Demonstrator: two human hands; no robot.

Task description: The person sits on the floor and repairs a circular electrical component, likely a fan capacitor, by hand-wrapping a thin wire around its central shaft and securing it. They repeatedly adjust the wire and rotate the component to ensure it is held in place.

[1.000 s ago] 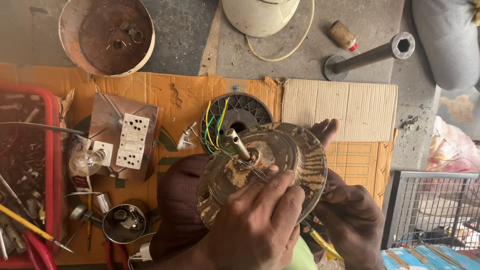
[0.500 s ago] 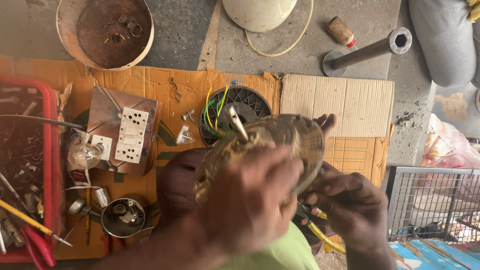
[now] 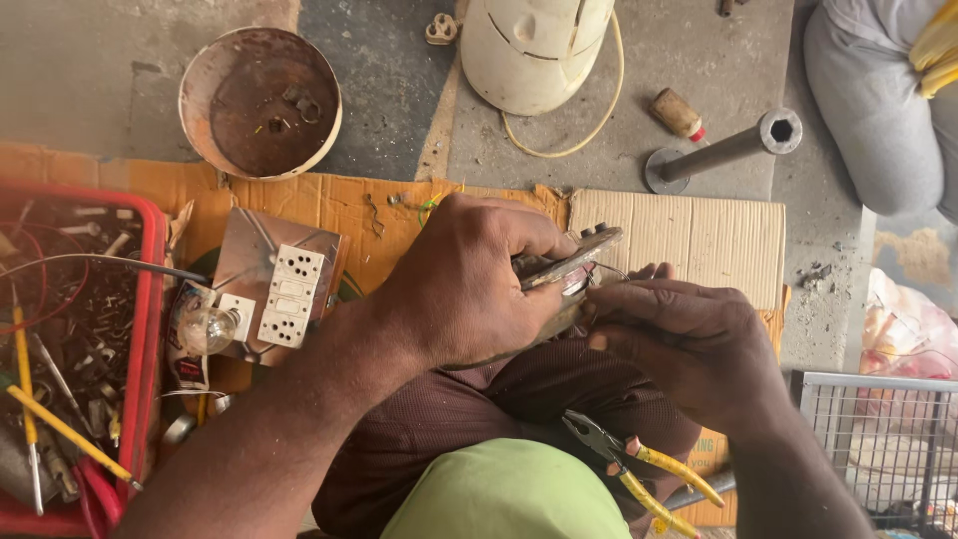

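My left hand is clamped over a round, tarnished metal motor housing, which is tipped on edge above my lap so only its rim shows. My right hand meets it from the right, fingertips pinching at the rim where thin wires come out. What lies between the fingers is hidden. A pair of yellow-handled pliers rests on my lap just below the right hand.
A red tray of tools and wires sits at left. Beside it stands a socket board with a bulb. Beyond the cardboard mat are a rusty round pan, a white housing and a metal pipe. A wire cage is at lower right.
The housing was face-up and has been turned on edge. My left hand has closed over it from the left, hiding the coil with coloured wires behind. My right hand came up to the rim.
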